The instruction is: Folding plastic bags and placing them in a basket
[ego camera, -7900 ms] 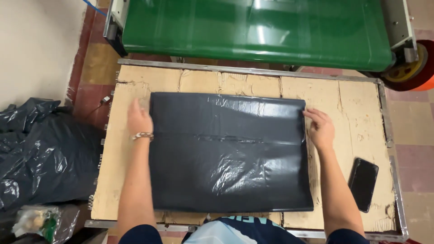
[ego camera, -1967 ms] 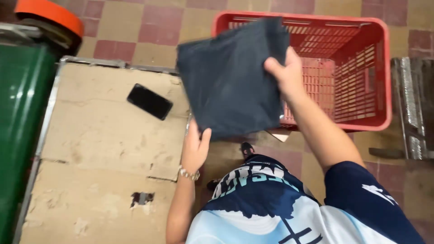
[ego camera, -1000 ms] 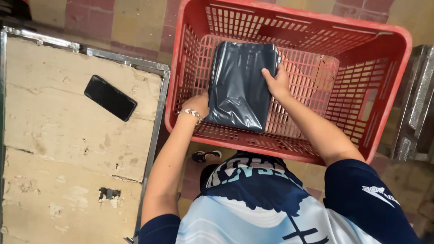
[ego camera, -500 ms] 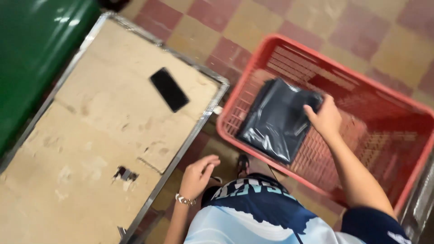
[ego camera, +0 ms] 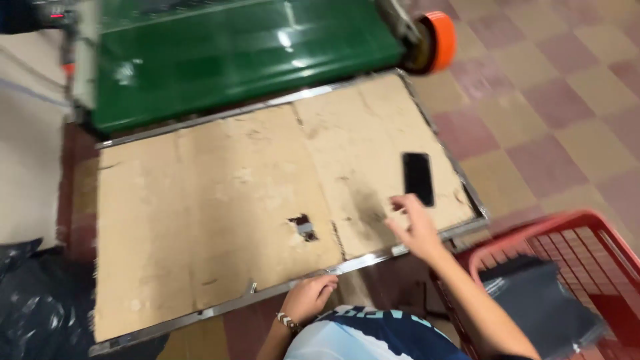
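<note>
My left hand (ego camera: 309, 298) curls loosely on the table's metal edge (ego camera: 373, 257), my right hand (ego camera: 415, 223) hovers spread and empty beside the black phone (ego camera: 418, 178), and the red crate (ego camera: 567, 267) holds a folded dark bag (ego camera: 543, 303).

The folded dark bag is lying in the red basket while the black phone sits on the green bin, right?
Not quite. In the head view the black phone lies on the cardboard-covered table, near its right edge, not on the green bin. The folded dark bag does lie in the red basket.
</note>
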